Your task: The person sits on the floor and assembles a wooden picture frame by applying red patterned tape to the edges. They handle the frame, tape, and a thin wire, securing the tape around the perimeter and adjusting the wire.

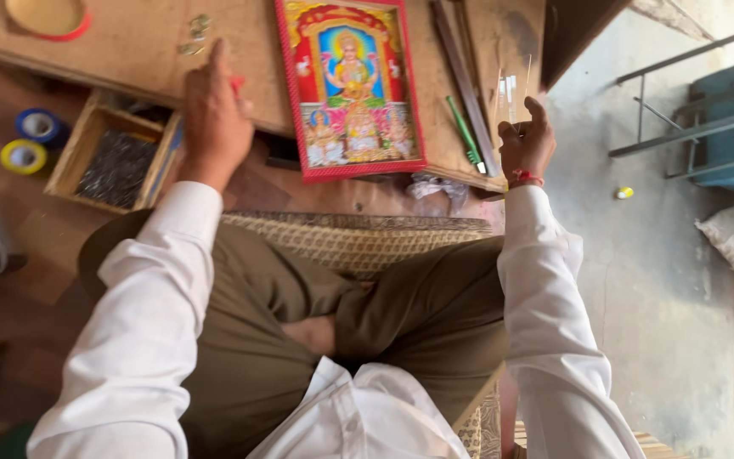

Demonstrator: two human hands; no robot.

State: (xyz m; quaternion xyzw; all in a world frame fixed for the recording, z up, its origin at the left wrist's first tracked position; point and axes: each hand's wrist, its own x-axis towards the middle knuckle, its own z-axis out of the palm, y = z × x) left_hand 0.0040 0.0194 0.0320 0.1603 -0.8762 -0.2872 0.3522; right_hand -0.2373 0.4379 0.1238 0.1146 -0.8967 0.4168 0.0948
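White sleeves lead to the left hand [212, 115] pressing the bench, right hand's [527, 143] grip clamped on a clear strip [510, 95]

Both arms, in white sleeves, are stretched forward from the seated body. The left hand [214, 119] is seen from the back, fingers extended ahead, something red pinched at the fingertips. The right hand [527, 143] is raised with fingers curled, a red thread worn at the wrist.

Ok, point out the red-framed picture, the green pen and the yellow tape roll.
red-framed picture [350, 85]: head view, middle of the print.
green pen [464, 129]: head view, mid-barrel.
yellow tape roll [23, 156]: head view, on its ring.
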